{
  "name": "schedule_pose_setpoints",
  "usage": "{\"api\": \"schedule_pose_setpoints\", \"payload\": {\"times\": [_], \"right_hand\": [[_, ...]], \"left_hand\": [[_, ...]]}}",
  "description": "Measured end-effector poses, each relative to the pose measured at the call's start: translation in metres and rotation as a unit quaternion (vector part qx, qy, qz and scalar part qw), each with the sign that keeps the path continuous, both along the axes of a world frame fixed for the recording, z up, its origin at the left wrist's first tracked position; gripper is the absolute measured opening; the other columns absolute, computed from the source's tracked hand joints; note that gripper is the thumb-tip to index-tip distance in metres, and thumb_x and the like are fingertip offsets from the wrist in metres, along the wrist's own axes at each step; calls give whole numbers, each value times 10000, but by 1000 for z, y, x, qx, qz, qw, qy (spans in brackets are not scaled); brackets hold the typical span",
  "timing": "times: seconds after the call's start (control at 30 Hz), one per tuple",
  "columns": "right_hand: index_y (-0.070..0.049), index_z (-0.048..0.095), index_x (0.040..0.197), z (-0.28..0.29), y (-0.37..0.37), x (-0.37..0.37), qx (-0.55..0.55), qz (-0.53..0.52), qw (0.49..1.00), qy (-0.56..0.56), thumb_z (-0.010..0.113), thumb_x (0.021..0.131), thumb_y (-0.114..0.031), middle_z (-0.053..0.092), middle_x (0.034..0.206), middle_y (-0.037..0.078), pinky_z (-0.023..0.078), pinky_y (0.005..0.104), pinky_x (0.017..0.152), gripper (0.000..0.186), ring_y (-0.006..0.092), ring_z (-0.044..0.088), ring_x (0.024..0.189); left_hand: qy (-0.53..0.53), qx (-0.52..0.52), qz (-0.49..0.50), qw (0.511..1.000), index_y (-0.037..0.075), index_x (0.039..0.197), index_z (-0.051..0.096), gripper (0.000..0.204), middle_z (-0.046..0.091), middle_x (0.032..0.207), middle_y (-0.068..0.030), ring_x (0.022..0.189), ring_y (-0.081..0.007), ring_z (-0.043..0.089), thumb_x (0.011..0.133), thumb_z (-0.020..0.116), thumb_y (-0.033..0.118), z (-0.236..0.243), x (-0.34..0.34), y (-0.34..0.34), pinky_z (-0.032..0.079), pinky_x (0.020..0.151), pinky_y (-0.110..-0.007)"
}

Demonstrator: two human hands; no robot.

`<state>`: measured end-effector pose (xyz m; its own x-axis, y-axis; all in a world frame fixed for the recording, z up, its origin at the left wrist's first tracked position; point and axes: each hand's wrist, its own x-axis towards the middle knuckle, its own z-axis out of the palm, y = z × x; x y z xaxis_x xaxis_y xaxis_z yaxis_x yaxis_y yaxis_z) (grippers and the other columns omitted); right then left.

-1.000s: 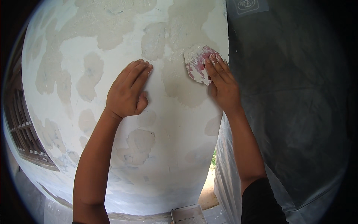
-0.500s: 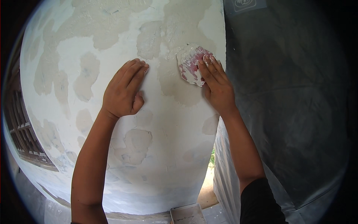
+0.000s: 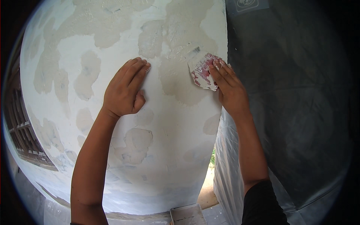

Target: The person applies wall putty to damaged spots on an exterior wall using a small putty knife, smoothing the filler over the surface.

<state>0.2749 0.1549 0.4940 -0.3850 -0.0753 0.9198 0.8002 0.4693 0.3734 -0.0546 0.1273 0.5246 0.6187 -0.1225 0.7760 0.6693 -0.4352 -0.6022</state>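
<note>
A white wall (image 3: 170,131) with many beige-grey putty patches fills the middle of the view. My left hand (image 3: 123,88) rests on it, fingers stretched out together, thumb folded in, holding nothing. Close to the wall's right edge, my right hand (image 3: 234,92) presses a flat, many-sided putty spreader (image 3: 202,73) against the surface. The spreader is reddish-pink and smeared with white putty. My fingers lie over its right side and hide part of it. Just above it, a small dark grey spot (image 3: 196,49) shows on the wall.
Right of the wall hangs a large dark sheet (image 3: 292,112), with clear plastic sheeting (image 3: 229,150) below. A tray (image 3: 187,215) smeared with putty sits at the wall's foot. At the far left is a dark wooden louvred frame (image 3: 24,127).
My right hand and the spreader have slid right and slightly down, toward the wall's edge. The dark grey spot has come into sight behind them. My left hand stays in place.
</note>
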Motion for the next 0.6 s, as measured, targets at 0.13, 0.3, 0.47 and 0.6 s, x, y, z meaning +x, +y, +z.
{"api": "schedule_pose_setpoints", "payload": {"times": [0.13,0.3,0.47,0.6], "right_hand": [[-95,614,1337,-14,14,11,70,14,997,22,608,868,29,631,1340,116,442,447,1109,486,291,557,1300],[-94,599,1356,15,10,-7,92,43,994,31,606,859,42,611,1370,115,442,447,1110,515,299,551,1304],[-120,564,1399,26,27,-19,49,-6,998,-33,580,869,36,581,1406,119,409,434,1138,553,295,517,1340],[-142,565,1404,15,25,-10,39,-25,999,-25,566,891,12,586,1403,109,402,429,1143,536,284,513,1346]], "left_hand": [[-2,2,4,1000,-77,1240,607,630,573,1290,-231,1252,-417,542,657,506,140,-1,-1,0,460,1069,-471],[-1,-1,7,1000,-73,1253,600,640,567,1299,-227,1261,-413,534,657,503,139,-1,0,-1,454,1075,-470],[-3,-3,6,1000,-75,1253,599,645,568,1298,-230,1258,-417,535,651,504,138,-1,0,-1,454,1075,-475],[0,-4,0,1000,-78,1248,602,645,572,1292,-236,1254,-423,538,648,502,135,0,-1,0,453,1075,-479]]}}
